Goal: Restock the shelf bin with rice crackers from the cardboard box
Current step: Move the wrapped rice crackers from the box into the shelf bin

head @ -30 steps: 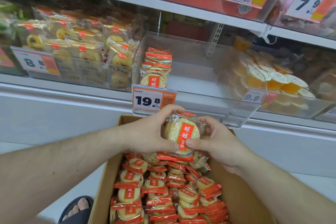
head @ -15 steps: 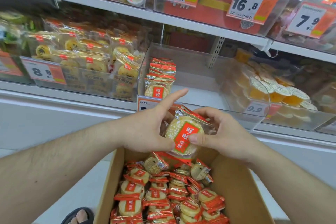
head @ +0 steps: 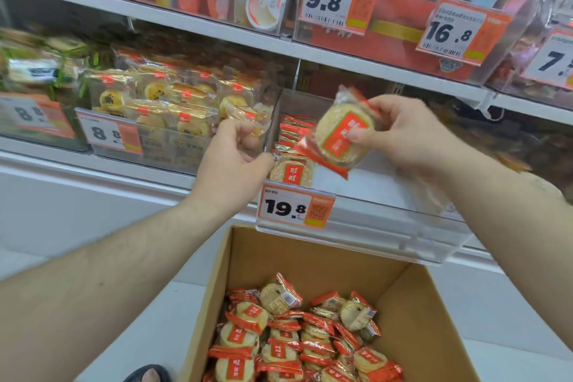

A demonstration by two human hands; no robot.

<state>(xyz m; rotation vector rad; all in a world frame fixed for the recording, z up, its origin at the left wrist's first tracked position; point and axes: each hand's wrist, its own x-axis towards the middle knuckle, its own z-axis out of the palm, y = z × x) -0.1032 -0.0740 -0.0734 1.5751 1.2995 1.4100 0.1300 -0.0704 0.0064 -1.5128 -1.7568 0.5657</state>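
Note:
My right hand (head: 400, 136) grips a round rice cracker packet (head: 339, 136) with a red label, tilted, held over the clear shelf bin (head: 356, 236). A short row of the same packets (head: 291, 161) stands at the bin's left side behind the 19.8 price tag (head: 294, 206). My left hand (head: 232, 164) hovers at the bin's left wall, fingers curled in with nothing visible in them. Below, the open cardboard box (head: 310, 254) holds several rice cracker packets (head: 294, 341).
A neighbouring bin of yellow pastry packets (head: 167, 102) sits to the left, with an 8.8 tag. The upper shelf edge (head: 217, 28) with more bins hangs just above. A sandalled foot (head: 148, 377) shows on the white floor beside the box.
Both hands rose from the box to the bin. My left hand let go of the packet and moved left; my right hand alone carries it now, over the bin.

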